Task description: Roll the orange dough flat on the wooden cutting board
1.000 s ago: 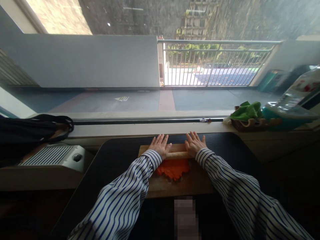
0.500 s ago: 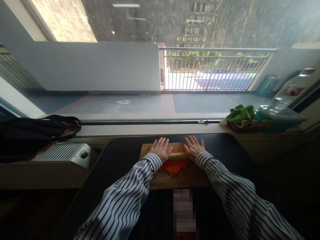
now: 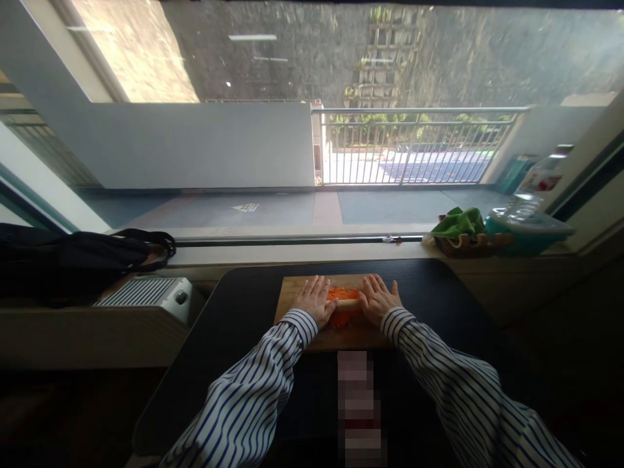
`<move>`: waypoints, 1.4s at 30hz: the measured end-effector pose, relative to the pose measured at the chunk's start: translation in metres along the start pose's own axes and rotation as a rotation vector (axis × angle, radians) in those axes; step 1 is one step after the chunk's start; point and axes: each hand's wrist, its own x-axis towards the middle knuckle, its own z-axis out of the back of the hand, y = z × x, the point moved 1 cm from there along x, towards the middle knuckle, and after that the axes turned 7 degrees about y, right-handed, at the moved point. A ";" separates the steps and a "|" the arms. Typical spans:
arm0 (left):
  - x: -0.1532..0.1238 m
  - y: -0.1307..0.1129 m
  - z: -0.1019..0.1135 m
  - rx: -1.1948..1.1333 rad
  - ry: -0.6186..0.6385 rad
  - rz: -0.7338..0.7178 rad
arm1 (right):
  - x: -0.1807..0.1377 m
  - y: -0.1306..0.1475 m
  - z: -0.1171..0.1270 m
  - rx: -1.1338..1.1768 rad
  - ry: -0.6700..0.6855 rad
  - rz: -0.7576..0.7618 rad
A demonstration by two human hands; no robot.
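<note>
Rolling pin (image 3: 347,304) has moved from the far edge to the middle of the orange dough-like sheet (image 3: 344,294) on the wooden board (image 3: 324,342), left hand (image 3: 316,302) and right hand (image 3: 379,300) open-palmed over its ends, apparently mid-stroke in flattening.

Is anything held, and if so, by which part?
Nothing looks gripped: left hand and right hand lie over opposite ends of a pale cylindrical wooden rolling pin, fingers outstretched.

Head view, forward and down over table (image 3: 238,325)
</note>
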 end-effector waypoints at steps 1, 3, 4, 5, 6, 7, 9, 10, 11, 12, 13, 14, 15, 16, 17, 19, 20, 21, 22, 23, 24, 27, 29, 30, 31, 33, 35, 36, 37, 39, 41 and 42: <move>-0.002 -0.001 -0.001 0.004 -0.010 -0.002 | -0.003 0.000 -0.001 -0.006 -0.006 0.004; -0.005 -0.002 -0.002 0.006 -0.020 -0.001 | -0.007 0.000 -0.003 -0.014 -0.016 0.008; -0.006 -0.002 -0.002 0.004 -0.019 0.002 | -0.008 0.000 -0.003 -0.015 -0.020 0.007; -0.006 -0.003 -0.002 0.001 -0.013 0.006 | -0.008 0.000 -0.003 -0.013 -0.024 0.008; -0.005 -0.003 -0.002 -0.002 -0.008 0.011 | -0.007 0.000 -0.003 -0.011 -0.025 0.007; -0.004 -0.002 -0.002 -0.004 -0.005 0.014 | -0.005 0.000 -0.003 -0.008 -0.022 0.005; 0.000 -0.001 -0.001 -0.006 -0.012 0.018 | 0.000 0.000 -0.001 -0.007 -0.011 -0.003; 0.003 -0.001 -0.001 -0.007 -0.020 0.020 | 0.003 0.000 0.000 -0.009 -0.003 -0.007; 0.006 0.000 -0.001 -0.008 -0.028 0.022 | 0.007 0.000 0.001 -0.012 0.008 -0.014; 0.008 0.001 0.000 -0.011 -0.032 0.025 | 0.010 0.001 0.002 -0.016 0.018 -0.020; 0.011 0.003 0.000 -0.014 -0.035 0.028 | 0.013 0.001 0.004 -0.020 0.027 -0.025; 0.014 0.004 0.000 -0.019 -0.033 0.031 | 0.017 0.001 0.005 -0.024 0.037 -0.029; 0.016 0.005 0.000 -0.024 -0.029 0.034 | 0.020 0.000 0.006 -0.026 0.048 -0.030; 0.019 0.006 0.001 -0.031 -0.023 0.037 | 0.023 0.000 0.007 -0.026 0.055 -0.029; 0.021 0.007 0.001 -0.038 -0.016 0.041 | 0.026 0.000 0.008 -0.024 0.062 -0.028; 0.026 0.009 0.002 -0.058 -0.001 0.049 | 0.033 0.000 0.010 -0.016 0.080 -0.030; 0.029 0.010 0.003 -0.069 0.008 0.054 | 0.036 -0.001 0.011 -0.012 0.091 -0.032; 0.031 0.012 0.003 -0.079 0.018 0.060 | 0.039 -0.001 0.012 -0.010 0.103 -0.037; 0.034 0.013 0.004 -0.089 0.029 0.065 | 0.043 -0.001 0.013 -0.008 0.113 -0.042; 0.037 0.015 0.004 -0.098 0.040 0.070 | 0.046 -0.001 0.014 -0.008 0.118 -0.048; 0.040 0.016 0.004 -0.109 0.053 0.073 | 0.049 -0.002 0.015 -0.008 0.117 -0.053; 0.050 0.022 0.003 -0.138 0.084 0.079 | 0.058 -0.003 0.017 -0.001 0.100 -0.061; 0.056 0.025 0.002 -0.149 0.088 0.083 | 0.064 -0.003 0.018 0.017 0.090 -0.059; 0.059 0.027 0.001 -0.150 0.084 0.086 | 0.067 -0.003 0.018 0.027 0.082 -0.058; 0.063 0.029 0.001 -0.150 0.076 0.089 | 0.070 -0.003 0.019 0.036 0.069 -0.059; 0.069 0.033 0.000 -0.148 0.061 0.089 | 0.075 -0.002 0.020 0.043 0.047 -0.063; 0.074 0.036 0.000 -0.146 0.058 0.078 | 0.079 -0.001 0.021 0.039 0.034 -0.070; 0.076 0.037 0.000 -0.146 0.056 0.072 | 0.081 0.000 0.022 0.037 0.031 -0.073; 0.077 0.037 0.000 -0.148 0.056 0.067 | 0.082 0.000 0.022 0.036 0.031 -0.078; 0.077 0.038 0.001 -0.152 0.056 0.063 | 0.082 0.000 0.023 0.038 0.031 -0.084; 0.074 0.036 0.001 -0.154 0.059 0.060 | 0.080 0.000 0.023 0.045 0.046 -0.080; 0.071 0.035 0.001 -0.154 0.064 0.058 | 0.078 0.000 0.022 0.049 0.057 -0.076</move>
